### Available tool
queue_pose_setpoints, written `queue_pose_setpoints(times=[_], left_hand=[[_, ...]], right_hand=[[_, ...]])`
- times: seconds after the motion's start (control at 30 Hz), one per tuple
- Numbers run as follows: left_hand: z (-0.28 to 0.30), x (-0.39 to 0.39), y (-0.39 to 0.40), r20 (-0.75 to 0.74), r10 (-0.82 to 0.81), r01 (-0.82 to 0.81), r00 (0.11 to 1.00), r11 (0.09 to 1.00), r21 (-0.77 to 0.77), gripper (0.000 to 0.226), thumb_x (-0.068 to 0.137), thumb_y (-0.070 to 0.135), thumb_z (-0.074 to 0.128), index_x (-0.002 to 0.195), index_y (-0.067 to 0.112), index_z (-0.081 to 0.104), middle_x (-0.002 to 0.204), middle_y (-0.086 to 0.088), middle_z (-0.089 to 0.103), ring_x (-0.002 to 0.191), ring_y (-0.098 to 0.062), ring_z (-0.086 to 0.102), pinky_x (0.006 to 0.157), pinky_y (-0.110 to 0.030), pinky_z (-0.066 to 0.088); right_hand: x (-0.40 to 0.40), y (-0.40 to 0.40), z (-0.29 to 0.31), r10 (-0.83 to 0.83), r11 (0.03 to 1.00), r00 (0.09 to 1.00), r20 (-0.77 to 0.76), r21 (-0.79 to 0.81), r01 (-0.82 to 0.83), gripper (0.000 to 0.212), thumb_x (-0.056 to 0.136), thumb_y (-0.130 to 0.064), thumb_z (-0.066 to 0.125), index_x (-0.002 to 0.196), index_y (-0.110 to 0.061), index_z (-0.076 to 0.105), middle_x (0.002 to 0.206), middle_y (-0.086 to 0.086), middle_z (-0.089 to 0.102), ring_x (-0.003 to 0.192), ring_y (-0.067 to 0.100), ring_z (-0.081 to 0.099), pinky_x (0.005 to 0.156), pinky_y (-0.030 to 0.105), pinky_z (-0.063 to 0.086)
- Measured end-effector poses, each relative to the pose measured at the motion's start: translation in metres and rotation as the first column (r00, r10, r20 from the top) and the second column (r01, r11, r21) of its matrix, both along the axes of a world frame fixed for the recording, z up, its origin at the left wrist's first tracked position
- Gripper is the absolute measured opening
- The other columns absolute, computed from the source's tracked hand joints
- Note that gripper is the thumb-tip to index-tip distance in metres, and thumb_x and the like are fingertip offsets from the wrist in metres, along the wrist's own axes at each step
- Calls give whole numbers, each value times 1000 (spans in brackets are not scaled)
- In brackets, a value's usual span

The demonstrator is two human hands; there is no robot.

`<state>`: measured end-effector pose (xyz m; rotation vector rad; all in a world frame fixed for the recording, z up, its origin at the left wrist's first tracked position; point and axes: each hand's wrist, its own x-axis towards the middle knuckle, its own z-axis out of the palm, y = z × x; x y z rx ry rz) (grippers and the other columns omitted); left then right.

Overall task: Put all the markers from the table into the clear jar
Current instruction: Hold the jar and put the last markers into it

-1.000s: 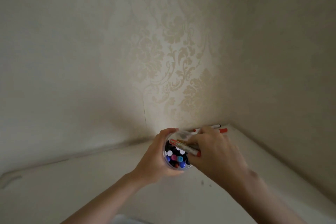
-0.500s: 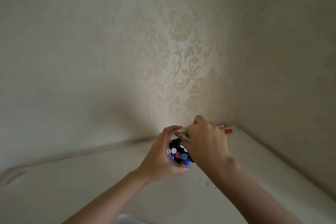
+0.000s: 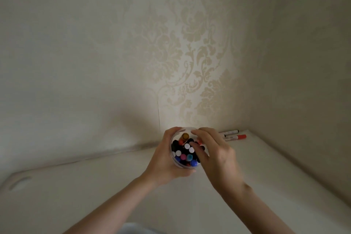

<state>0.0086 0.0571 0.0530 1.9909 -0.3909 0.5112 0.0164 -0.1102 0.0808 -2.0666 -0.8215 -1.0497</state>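
My left hand (image 3: 163,165) wraps around the clear jar (image 3: 177,164), which stands on the white table and is packed with several upright markers showing white, blue, pink and black caps. An orange-capped marker (image 3: 184,137) stands at the jar's far side. My right hand (image 3: 214,155) hovers over the jar's right rim, fingers spread and resting on the marker tops, holding nothing that I can see. Behind the right hand, near the wall corner, lie a red-capped marker (image 3: 237,137) and black-capped markers (image 3: 229,132) on the table.
The white table (image 3: 95,192) meets patterned wallpapered walls at the back and right, forming a corner. A cut-out handle slot (image 3: 19,186) sits at the table's far left edge. A pale cloth (image 3: 136,229) shows at the bottom.
The orange marker that my right hand held across the jar mouth now stands inside the jar. My right hand has let it go and opened over the rim.
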Motion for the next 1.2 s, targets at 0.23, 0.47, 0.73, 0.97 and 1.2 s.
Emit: queue_pose_setpoints(times=[0.23, 0.47, 0.73, 0.97, 1.2], left_hand=[[-13, -2, -13, -33, -1, 2, 999, 1000, 24, 105, 52, 13, 96, 139, 30, 39, 129, 4, 58, 116, -16, 61, 90, -26, 52], [-8, 6, -4, 4, 47, -47, 999, 998, 44, 97, 54, 17, 96, 135, 29, 43, 128, 22, 54, 120, -4, 57, 94, -16, 47], [-8, 35, 3, -8, 76, -76, 997, 996, 44, 100, 52, 13, 97, 133, 34, 41, 127, 24, 53, 119, -1, 57, 89, -13, 49], [-4, 44, 18, -17, 102, -101, 995, 995, 16, 101, 50, 6, 96, 130, 30, 40, 126, 27, 53, 119, 6, 53, 88, -7, 45], [-8, 38, 17, -22, 96, -95, 995, 995, 22, 104, 49, 8, 97, 133, 30, 38, 128, 26, 52, 124, 1, 52, 94, -10, 45]], right_hand=[[-8, 7, -22, 128, 986, 988, -85, -100, -136, 15, 72, 4, 68, 78, -10, 71, 75, 1, 68, 70, 12, 61, 62, 23, 51], [81, -86, -38, -211, 934, 898, -385, 192, 302, 17, 85, -5, 61, 98, -14, 68, 93, 6, 71, 87, 24, 68, 76, 33, 53], [182, -54, -97, -486, 746, 753, -444, -660, 92, 71, 90, -5, 42, 153, -24, 14, 160, -5, 18, 147, 14, 18, 117, 53, 16], [190, -58, -90, -464, 657, 853, -238, -738, 152, 69, 78, -6, 54, 141, -29, 37, 141, -4, 43, 132, 22, 39, 99, 41, 31], [187, -90, -85, -482, 513, 790, -379, -853, -96, 44, 102, -31, 37, 146, -27, 32, 142, 3, 41, 130, 24, 39, 102, 40, 32]])
